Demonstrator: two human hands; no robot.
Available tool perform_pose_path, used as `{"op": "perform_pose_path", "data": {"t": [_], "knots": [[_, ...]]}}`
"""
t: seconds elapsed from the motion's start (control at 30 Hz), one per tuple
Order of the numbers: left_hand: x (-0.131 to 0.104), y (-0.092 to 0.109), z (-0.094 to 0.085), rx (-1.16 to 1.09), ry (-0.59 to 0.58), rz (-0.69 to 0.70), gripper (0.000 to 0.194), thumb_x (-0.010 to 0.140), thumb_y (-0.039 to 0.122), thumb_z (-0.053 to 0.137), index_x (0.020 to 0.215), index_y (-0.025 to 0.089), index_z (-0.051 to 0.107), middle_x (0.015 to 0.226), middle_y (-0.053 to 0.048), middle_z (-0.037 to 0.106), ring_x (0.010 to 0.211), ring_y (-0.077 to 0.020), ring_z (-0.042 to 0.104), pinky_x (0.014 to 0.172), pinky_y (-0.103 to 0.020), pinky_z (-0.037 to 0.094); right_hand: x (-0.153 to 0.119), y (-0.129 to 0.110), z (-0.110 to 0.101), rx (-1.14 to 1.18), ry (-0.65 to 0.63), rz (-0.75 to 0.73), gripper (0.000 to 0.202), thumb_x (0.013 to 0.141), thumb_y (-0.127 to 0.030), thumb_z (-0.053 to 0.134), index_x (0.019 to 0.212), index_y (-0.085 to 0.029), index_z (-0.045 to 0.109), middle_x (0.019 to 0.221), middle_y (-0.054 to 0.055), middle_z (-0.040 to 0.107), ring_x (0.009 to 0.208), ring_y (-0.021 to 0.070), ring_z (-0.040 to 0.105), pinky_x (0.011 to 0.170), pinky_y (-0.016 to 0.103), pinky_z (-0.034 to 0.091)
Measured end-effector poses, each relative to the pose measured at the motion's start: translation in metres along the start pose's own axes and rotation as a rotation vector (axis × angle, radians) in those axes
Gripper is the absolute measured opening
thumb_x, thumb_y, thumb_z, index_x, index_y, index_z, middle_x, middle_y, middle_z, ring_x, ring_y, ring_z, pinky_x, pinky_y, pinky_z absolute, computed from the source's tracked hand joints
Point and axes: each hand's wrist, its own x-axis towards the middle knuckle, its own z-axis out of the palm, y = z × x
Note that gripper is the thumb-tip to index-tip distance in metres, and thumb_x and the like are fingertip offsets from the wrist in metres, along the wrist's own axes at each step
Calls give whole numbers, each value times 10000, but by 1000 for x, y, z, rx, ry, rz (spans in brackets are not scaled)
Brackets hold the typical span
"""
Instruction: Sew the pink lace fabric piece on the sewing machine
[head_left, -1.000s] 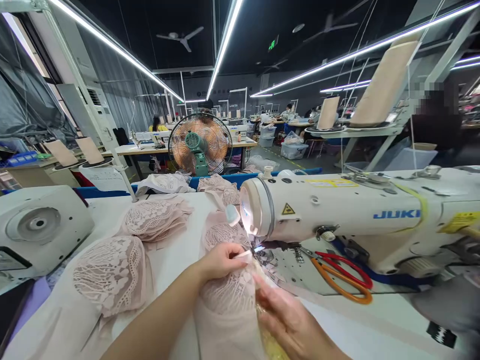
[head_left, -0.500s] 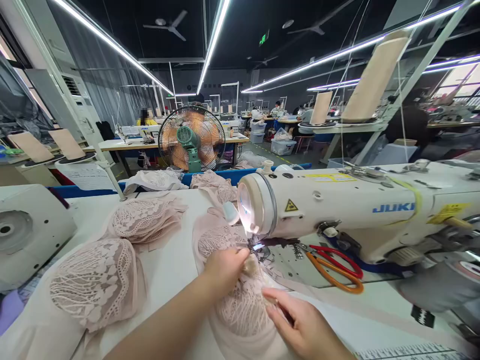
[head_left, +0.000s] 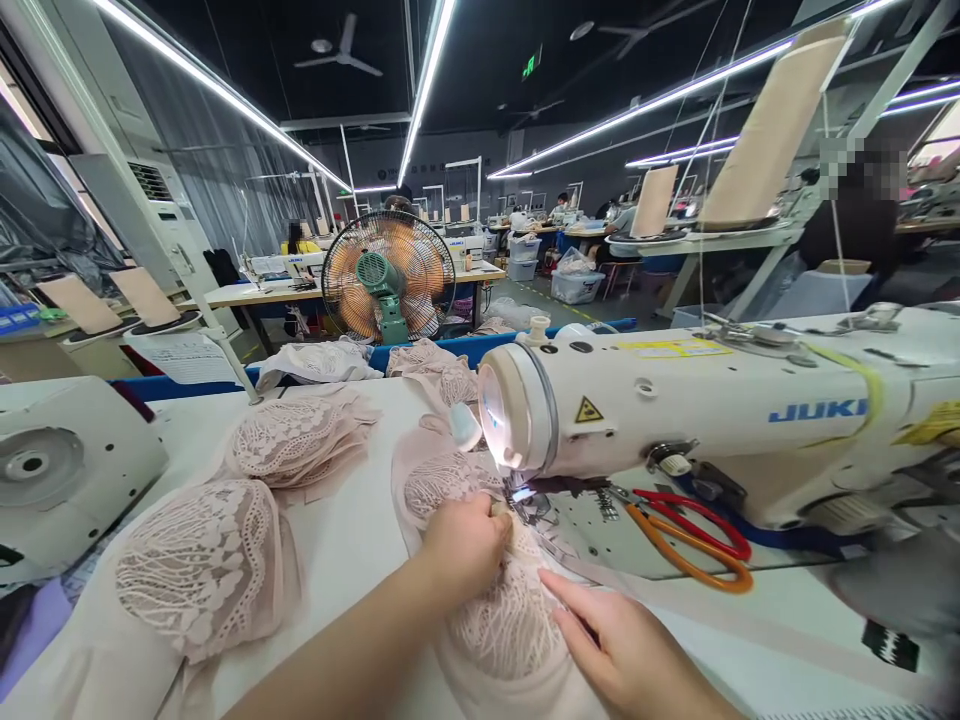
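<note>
Sewing machine head [head_left: 675, 420] over lace cup [head_left: 502, 620]

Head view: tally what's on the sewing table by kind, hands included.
Hands: 2, left hand and right hand, both on the lace piece at the needle
Lace pieces or stacks: 4, with the near-left lace cup, the lace stack and the far lace heap
Sewing machine: 1
Scissors: 1
Total: 8

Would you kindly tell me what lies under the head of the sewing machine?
Under the sewing machine lie orange-and-red scissors, partly hidden by its body. The left hand holds lace fabric at the needle, which can't be made out.
</note>
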Motion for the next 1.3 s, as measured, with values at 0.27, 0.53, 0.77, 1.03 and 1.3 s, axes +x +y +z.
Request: {"op": "perform_pose_path", "data": {"t": [0.27,0.53,0.77,1.03,1.3], "knots": [[2,6,0,8,-4,-45,292,861,296,340,945,169,589,844,-89,546,652,-207,560,604,-352,449,9,2,-2,22,47,0,541,861,-361,246,1212,-129,585,1056,89,661,950,248,617,785,365,486],[2,5,0,-18,13,-67,324,866,306,323,984,171,593,866,-92,547,673,-243,574,604,-396,455,14,-8,-12,-35,13,9,547,861,-334,231,1228,-109,568,1094,126,643,962,256,616,800,371,486],[4,-4,-5,-71,61,-123,377,889,327,287,984,207,631,902,-93,541,759,-232,569,672,-378,447,22,-17,-19,-74,-48,114,521,862,-313,263,1282,-150,525,1164,97,614,1040,272,590,849,386,470],[-25,1,-38,-142,-117,-67,624,785,638,420,1135,158,613,1353,-171,408,1228,-370,362,1004,-611,236,8,-19,-29,-187,-70,46,468,901,-368,250,1212,-227,569,925,86,664,871,263,615,735,374,465],[-26,3,-43,-50,-401,-86,1046,630,662,578,1433,105,204,1496,-142,24,1371,-385,1,987,-714,24,-2,-14,-27,-278,-116,-6,417,903,-300,271,1188,-258,571,865,73,604,817,242,595,675,348,444]]}}
